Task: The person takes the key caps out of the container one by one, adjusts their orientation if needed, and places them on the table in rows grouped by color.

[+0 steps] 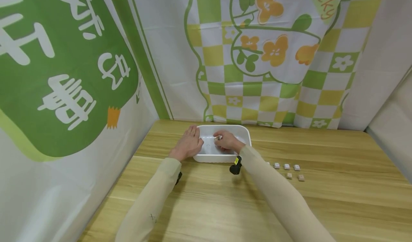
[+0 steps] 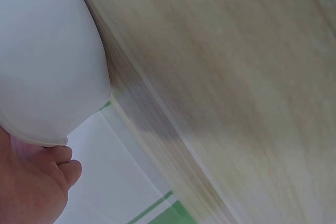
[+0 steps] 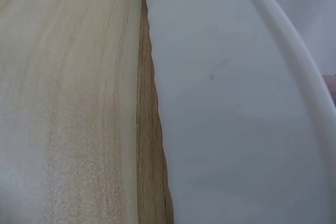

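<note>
A white rectangular tray [image 1: 222, 158] stands on the wooden table near its back edge. My left hand [image 1: 190, 141] rests on the tray's left rim, fingers stretched away from me and the thumb at the inner side. In the left wrist view, fingertips [image 2: 71, 171] show right at the rim. Inside the tray, my right hand [image 1: 226, 140] pinches a small whitish piece [image 1: 219, 137] with darker marks between thumb and fingers, above the tray floor. In the right wrist view the tray's outer wall [image 3: 231, 98] hides most of that hand.
Right of the tray lie several small keycap-like blocks: a row of white ones [image 1: 287, 167] and beige ones [image 1: 289, 175] nearer me. My right forearm partly covers the row's left end. A patterned curtain [image 1: 251, 91] hangs behind the wooden table [image 1: 212, 206].
</note>
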A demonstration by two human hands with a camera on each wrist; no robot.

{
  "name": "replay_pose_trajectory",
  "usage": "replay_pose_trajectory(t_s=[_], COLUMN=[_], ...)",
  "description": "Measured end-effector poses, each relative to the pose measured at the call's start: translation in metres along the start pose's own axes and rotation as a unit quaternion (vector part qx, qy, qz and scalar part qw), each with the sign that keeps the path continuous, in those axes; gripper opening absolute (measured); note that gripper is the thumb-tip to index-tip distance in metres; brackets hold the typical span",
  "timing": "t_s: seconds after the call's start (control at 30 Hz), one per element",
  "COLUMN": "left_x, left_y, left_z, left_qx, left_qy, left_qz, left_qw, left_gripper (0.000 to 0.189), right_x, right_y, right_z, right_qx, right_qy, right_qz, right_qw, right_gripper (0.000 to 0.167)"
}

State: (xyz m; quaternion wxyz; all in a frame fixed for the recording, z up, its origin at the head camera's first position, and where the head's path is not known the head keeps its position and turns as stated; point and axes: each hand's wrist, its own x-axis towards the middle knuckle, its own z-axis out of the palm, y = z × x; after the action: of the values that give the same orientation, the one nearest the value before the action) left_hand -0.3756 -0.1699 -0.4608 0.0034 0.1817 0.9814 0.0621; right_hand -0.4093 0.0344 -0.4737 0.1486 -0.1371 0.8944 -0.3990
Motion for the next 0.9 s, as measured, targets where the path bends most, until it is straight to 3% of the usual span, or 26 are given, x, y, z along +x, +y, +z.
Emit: replay_pose_trajectory(t_s=[0.53, 0.9], left_x=[-0.001, -0.002], left_y=[0.001, 0.001], left_z=[-0.001, -0.002], left_qx=[-0.003, -0.020], left_qy=[0.000, -0.002], left_qz=[0.001, -0.002], left_qw=[1.0000, 0.9998], left_gripper=[0.067, 0.063], right_x=[0.011, 0.010], right_y=[0.003, 0.005], right_z=[0.005, 0.003], right_qx=[0.009, -0.030], right_qy=[0.002, 0.018], right_qz=[0.017, 0.009], right_qw=[0.9998, 0.9994], right_gripper=[0.042, 0.023])
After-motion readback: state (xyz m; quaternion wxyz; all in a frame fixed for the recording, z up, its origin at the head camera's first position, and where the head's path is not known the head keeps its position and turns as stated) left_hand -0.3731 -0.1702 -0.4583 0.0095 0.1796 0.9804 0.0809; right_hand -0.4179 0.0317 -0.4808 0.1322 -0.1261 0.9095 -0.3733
